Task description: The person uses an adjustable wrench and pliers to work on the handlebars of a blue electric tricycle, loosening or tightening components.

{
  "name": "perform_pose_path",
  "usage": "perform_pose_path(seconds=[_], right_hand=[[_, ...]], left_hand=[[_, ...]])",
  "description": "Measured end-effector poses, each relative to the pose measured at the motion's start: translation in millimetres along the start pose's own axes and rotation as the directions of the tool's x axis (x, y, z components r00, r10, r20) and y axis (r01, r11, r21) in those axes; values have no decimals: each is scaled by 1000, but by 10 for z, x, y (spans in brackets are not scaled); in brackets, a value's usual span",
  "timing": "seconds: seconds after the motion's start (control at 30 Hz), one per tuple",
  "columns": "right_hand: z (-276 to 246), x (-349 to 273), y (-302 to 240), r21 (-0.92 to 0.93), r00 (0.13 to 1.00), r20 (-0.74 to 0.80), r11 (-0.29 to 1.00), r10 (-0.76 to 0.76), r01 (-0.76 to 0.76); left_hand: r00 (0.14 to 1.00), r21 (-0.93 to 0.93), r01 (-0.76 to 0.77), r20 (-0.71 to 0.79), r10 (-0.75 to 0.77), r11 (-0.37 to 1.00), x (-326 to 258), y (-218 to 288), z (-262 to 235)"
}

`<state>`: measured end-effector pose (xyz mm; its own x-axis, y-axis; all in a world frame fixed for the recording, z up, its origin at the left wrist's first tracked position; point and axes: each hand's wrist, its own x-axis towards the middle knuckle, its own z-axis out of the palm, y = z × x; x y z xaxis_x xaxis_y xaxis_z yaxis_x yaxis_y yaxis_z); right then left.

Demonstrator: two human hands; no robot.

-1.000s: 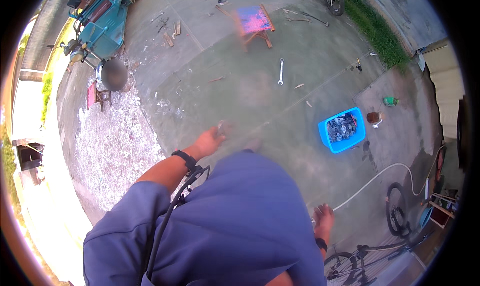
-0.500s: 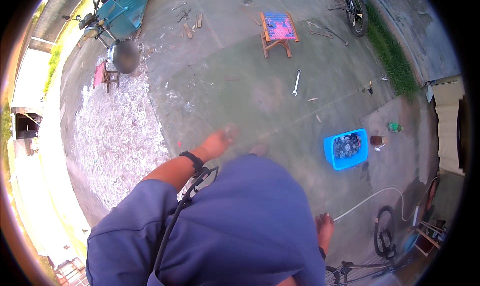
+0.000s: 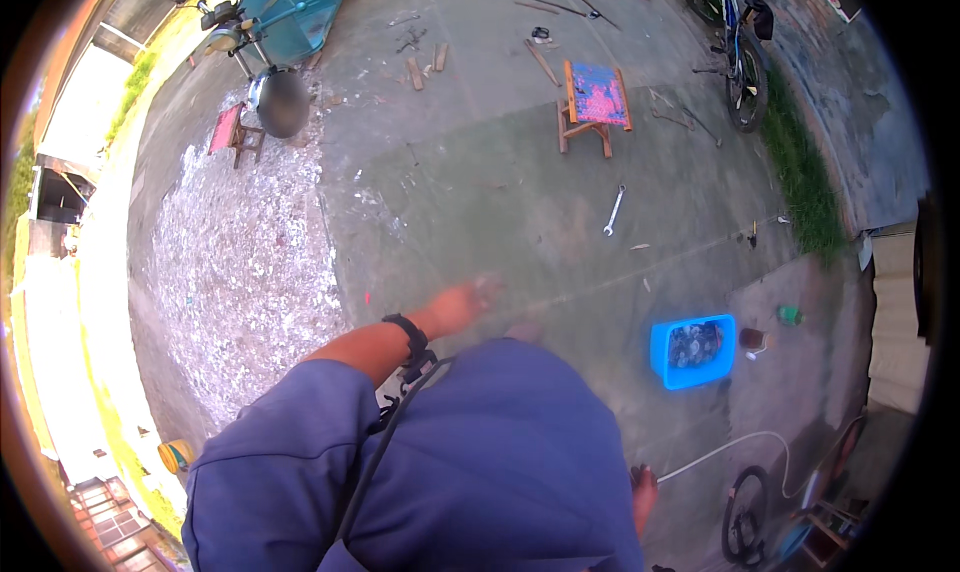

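Note:
My left hand [image 3: 468, 306], with a black band on its wrist, reaches out in front of me over the concrete floor. Its fingers are smeared by motion, and I cannot tell whether they hold anything. Down beside my body on the right, my right hand [image 3: 645, 487] shows only in part. A pale hose [image 3: 735, 442] runs up to that hand in the picture; whether the two touch is unclear. The blue plastic tub [image 3: 660, 357], with dark and grey metal-looking parts inside, stands to the right. Farther ahead lies a wrench [image 3: 615, 210].
A folding stool [image 3: 598, 97] with a pink and blue seat stands ahead; a red stool [image 3: 225, 132] is by the teal vehicle [image 3: 295, 17]. Bicycles [image 3: 745, 77] are at far right. A green container [image 3: 790, 315] and a wheel [image 3: 743, 517] lie right. Whitish debris [image 3: 240, 272] covers the left floor.
The view has shifted, so the stools, wrench and tub sit lower, and a white basin shows at the top. My left hand appears slightly farther right and lower; my right hand hangs lower.

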<state>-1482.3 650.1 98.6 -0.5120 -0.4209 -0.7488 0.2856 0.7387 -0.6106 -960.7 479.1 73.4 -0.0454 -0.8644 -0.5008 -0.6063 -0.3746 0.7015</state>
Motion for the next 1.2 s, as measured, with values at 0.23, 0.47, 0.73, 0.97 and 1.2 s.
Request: perform_pose_path(seconds=[0.23, 0.47, 0.73, 0.97, 1.2], right_hand=[[108, -22, -73, -4, 1000, 13, 1000, 1, -1], [244, -56, -180, -61, 1000, 27, 998, -13, 15], [235, 38, -232, -84, 999, 49, 996, -1, 5], [218, 139, -215, -50, 999, 48, 999, 11, -8], [189, 169, -121, -42, 999, 39, 999, 0, 1]], left_hand=[[1000, 9, 18, -17, -18, 1000, 68, -109, -16], [1000, 11, 27, -5, -27, 1000, 57, -48, -116], [997, -5, 45, -55, -46, 999, 46, -158, -56], [998, -81, 0, -61, -5, 997, 29, -50, -83], [999, -76, 1, -52, -5, 997, 78, -73, -63]])
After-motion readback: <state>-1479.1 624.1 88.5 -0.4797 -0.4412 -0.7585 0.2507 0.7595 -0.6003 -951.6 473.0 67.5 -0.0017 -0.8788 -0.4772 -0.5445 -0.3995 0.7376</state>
